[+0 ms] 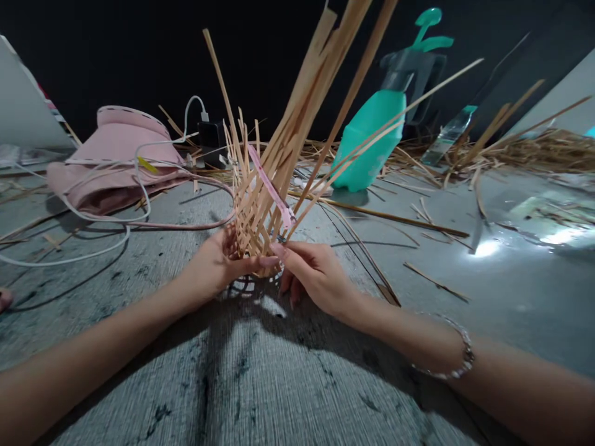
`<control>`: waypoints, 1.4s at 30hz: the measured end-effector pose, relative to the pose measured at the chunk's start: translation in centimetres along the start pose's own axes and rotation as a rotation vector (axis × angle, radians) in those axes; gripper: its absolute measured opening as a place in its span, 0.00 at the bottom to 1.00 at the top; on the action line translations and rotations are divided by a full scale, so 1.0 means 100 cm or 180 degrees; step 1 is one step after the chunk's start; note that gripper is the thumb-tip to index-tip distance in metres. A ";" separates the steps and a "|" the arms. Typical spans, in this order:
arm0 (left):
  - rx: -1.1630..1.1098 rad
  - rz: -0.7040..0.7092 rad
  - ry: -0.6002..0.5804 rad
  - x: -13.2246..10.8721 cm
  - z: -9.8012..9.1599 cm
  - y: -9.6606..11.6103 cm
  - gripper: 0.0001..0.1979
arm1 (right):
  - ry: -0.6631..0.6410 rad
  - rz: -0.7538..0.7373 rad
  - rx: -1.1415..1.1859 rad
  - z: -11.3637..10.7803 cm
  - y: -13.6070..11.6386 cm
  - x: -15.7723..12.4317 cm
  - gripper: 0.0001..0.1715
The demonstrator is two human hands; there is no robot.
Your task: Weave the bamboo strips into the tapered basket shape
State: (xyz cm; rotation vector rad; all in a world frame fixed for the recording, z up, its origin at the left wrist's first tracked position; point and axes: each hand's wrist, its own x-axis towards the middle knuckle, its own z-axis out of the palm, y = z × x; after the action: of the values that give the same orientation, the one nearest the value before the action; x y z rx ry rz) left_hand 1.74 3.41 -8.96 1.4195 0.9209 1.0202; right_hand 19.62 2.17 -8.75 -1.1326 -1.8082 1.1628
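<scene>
A half-woven basket of pale bamboo strips stands on the grey floor, its long loose strips fanning upward. A pink strip or tape runs diagonally across it. My left hand is closed round the basket's lower left side, thumb across the front. My right hand pinches a strip at the basket's lower right edge, the other fingers curled down. A beaded bracelet circles my right wrist.
A teal spray bottle leans behind the basket. A pink bag with white cables and a charger lies at left. Loose strips and shavings litter the right side; a wet shiny patch reflects light.
</scene>
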 end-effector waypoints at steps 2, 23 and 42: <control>-0.0019 -0.0014 -0.0012 0.000 0.000 0.000 0.20 | -0.0003 0.0021 -0.0051 0.001 0.000 0.000 0.24; 0.0034 -0.0216 0.0399 -0.003 0.006 0.003 0.30 | 0.0117 -0.0132 -0.0133 0.007 -0.001 -0.004 0.15; 0.1314 0.0923 0.1154 -0.008 -0.003 0.034 0.37 | 0.0125 -0.0233 -0.0566 0.001 -0.015 -0.001 0.07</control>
State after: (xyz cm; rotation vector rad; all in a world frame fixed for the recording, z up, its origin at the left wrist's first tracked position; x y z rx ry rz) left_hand 1.11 2.43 -5.64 1.7813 1.2676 1.3922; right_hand 19.13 1.70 -7.43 -1.1697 -1.9361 0.9464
